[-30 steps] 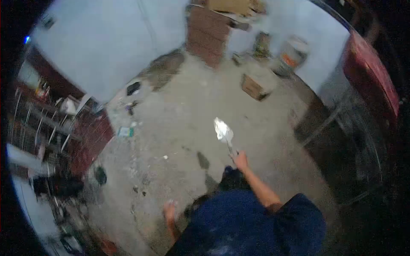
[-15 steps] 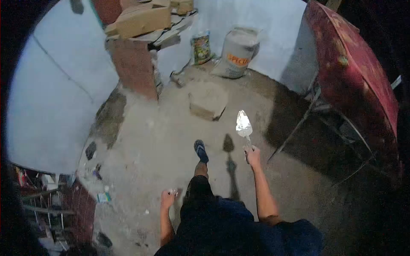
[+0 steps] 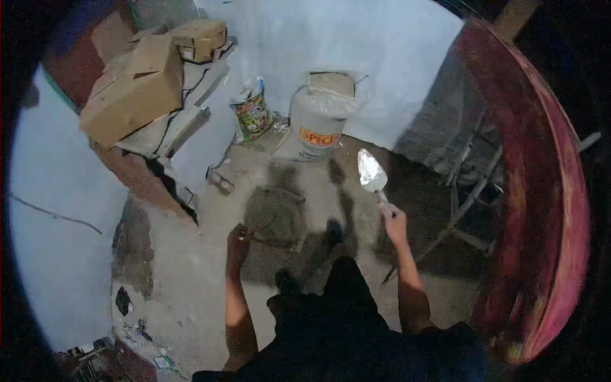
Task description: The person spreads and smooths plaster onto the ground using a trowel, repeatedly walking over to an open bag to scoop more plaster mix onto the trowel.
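1. Smooth, pale walls enclose a rough grey floor, its surface blotched and dusty, with a darker, coarser patch along the foot of the left wall.
2. The right hand is closed around the slim handle of a trowel, fingers wrapped and thumb along the grip.
3. The trowel is raised over the shadowed floor right of centre, its leaf-shaped metal blade tapering to a rounded tip that points away from the body; the face is shiny and catches white light.
4. The left hand hangs lower left of centre, fingers loosely curled; whether anything small is in it I cannot tell.
5. Just beside that hand lies a low, squarish shape, too deep in shadow to make out its material.
6. Against the far wall a bulging whitish sack stands upright, printed with an orange-red lettered panel, its top loose and crinkled. A smaller, glossy patterned bag slumps near its left side.
7. To the left, a creased cardboard box rests above a flat reddish-brown panel.
8. On the right, a long, curved red surface looks scuffed and streaked.
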A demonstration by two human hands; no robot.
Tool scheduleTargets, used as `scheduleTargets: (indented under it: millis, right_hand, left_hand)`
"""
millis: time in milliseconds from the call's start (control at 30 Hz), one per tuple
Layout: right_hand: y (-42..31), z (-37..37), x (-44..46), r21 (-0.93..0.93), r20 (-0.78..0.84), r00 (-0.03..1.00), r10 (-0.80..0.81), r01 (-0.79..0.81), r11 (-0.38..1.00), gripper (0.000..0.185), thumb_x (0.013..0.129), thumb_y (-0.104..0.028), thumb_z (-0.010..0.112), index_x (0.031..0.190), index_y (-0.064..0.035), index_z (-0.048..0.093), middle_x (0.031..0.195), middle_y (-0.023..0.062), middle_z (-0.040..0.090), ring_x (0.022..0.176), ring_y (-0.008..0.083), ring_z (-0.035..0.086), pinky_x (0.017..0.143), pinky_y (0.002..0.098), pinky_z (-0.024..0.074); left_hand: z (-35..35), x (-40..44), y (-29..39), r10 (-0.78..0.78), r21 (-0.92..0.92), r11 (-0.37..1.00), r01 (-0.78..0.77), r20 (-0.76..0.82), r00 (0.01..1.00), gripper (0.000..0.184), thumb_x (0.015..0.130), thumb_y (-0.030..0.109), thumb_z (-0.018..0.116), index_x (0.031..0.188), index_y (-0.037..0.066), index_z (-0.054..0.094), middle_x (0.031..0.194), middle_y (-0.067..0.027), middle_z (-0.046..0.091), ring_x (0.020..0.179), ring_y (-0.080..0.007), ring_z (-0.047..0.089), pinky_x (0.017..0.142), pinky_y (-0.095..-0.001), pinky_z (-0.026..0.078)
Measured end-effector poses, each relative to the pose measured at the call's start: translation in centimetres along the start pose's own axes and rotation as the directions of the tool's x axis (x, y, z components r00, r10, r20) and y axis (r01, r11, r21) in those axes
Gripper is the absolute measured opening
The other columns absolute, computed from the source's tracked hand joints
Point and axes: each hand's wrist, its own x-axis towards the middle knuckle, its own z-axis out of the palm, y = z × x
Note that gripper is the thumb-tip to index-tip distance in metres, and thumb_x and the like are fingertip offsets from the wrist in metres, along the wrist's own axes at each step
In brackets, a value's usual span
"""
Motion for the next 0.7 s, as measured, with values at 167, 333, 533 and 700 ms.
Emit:
scheduleTargets:
  millis: [167, 333, 533, 700]
  right_hand:
    - [-2.3, -3.1, 32.4, -0.106, 0.209, 0.949, -0.235, 0.261, 0.96, 0.031, 0.082, -0.021, 0.057, 0.1, 0.0036, 0.059, 0.091, 0.0137, 0.064, 0.085, 0.0124, 0.057, 0.074, 0.0283, 0.0442]
    - [-3.6, -3.7, 66.5, -0.448, 0.315, 0.91, -0.269, 0.392, 0.804, 0.036, 0.08, -0.026, 0.059, 0.104, 0.0005, 0.057, 0.089, 0.021, 0.061, 0.085, 0.0327, 0.06, 0.074, 0.035, 0.0461]
    - [-4.4, 0.8, 91.5, -0.539, 0.606, 0.773, -0.189, 0.574, 0.616, 0.041, 0.08, -0.037, 0.056, 0.097, 0.0009, 0.059, 0.084, 0.0202, 0.059, 0.079, 0.0353, 0.058, 0.071, 0.0425, 0.0467]
    - [-3.5, 4.3, 101.0, -0.444, 0.738, 0.523, -0.427, 0.852, 0.277, 0.029, 0.079, -0.028, 0.054, 0.09, -0.0006, 0.057, 0.078, 0.0204, 0.058, 0.078, 0.0327, 0.058, 0.068, 0.0421, 0.048]
  left_hand:
    - [10.1, 21.2, 5.0, 0.112, 0.126, 0.987, -0.098, -0.108, 0.988, 0.007, 0.079, 0.006, 0.056, 0.076, -0.001, 0.053, 0.067, -0.0131, 0.056, 0.059, -0.0207, 0.054, 0.058, -0.0306, 0.043]
    - [24.4, 34.8, 8.1, -0.283, 0.07, 0.955, 0.287, -0.056, 0.957, 0.005, 0.079, 0.005, 0.057, 0.079, 0.001, 0.055, 0.071, -0.0104, 0.058, 0.059, -0.0185, 0.054, 0.057, -0.0297, 0.044]
    - [34.9, 49.8, 19.5, -0.509, 0.1, 0.86, 0.501, 0.085, 0.857, 0.006, 0.078, 0.005, 0.06, 0.08, 0.002, 0.056, 0.071, -0.0092, 0.059, 0.062, -0.0183, 0.056, 0.058, -0.0297, 0.045]
    - [37.9, 55.5, 21.7, -0.55, 0.173, 0.82, 0.545, -0.022, 0.835, 0.009, 0.078, 0.007, 0.061, 0.08, 0.0, 0.055, 0.073, -0.0092, 0.058, 0.068, -0.0182, 0.056, 0.065, -0.0296, 0.045]
